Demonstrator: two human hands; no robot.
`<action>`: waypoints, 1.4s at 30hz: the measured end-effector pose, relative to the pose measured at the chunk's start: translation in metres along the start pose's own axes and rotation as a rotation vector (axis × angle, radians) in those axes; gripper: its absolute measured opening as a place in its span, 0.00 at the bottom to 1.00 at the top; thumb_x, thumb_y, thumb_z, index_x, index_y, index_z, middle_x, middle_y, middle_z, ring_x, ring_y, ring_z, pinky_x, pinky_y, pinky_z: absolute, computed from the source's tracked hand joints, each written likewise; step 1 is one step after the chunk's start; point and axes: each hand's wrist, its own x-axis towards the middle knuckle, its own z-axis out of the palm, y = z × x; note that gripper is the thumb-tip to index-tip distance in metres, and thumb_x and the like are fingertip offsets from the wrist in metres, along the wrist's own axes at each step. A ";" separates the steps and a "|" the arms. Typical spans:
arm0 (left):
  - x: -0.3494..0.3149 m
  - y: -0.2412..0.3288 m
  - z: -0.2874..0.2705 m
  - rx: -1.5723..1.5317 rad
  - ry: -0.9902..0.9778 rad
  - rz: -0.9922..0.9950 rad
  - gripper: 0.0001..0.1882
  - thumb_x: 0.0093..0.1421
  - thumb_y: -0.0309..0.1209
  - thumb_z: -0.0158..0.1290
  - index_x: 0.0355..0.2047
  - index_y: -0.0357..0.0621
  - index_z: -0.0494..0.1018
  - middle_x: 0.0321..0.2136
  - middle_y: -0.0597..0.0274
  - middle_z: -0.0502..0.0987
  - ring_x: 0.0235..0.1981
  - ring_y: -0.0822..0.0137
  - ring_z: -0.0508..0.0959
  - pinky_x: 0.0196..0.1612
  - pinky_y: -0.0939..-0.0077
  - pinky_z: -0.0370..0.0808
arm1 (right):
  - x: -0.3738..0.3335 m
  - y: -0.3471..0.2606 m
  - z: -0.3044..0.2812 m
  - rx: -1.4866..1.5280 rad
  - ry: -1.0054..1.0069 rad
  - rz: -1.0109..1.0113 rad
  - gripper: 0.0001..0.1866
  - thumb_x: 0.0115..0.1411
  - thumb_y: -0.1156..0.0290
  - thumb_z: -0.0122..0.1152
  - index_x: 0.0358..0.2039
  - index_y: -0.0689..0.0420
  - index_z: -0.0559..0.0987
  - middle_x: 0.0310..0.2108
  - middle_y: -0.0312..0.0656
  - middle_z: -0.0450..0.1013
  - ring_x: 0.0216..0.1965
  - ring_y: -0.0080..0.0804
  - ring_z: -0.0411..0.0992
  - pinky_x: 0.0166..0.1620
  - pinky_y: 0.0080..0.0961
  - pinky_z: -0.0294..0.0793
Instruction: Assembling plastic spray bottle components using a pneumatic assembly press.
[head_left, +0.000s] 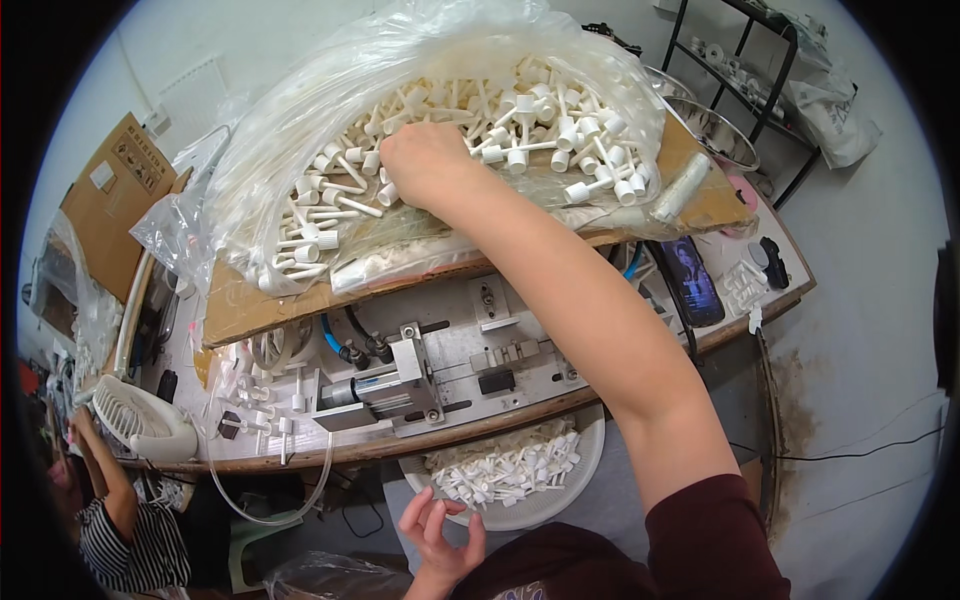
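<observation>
Up in the top centre, the right hand (pixel 428 168) is in among the white capped stems (pixel 525 112), heaped in a clear plastic bag (pixel 270 165) on a cardboard sheet (pixel 240 308); its fingers are turned away, so no telling what they grip. Down at bottom centre, the left hand (pixel 440 540) hangs half-curled, fingers apart, nothing visibly held, right by a bowl (pixel 592 462) of small white pieces (pixel 515 470). A metal fixture (pixel 408 372) sits mid-frame.

light bright, even | glare streaks plastic bag (pixel 265 165) | dim beneath desk (pixel 370 437) | centre sharp, left edge soft | desk front bowed, black fisheye rim
</observation>
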 end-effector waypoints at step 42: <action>0.140 0.030 0.005 -0.203 -0.122 -0.091 0.20 0.45 0.24 0.72 0.41 0.37 0.81 0.37 0.57 0.81 0.34 0.68 0.82 0.34 0.78 0.81 | -0.270 -0.020 0.032 0.609 0.721 0.042 0.13 0.52 0.87 0.66 0.40 0.66 0.82 0.41 0.54 0.80 0.38 0.42 0.81 0.41 0.28 0.81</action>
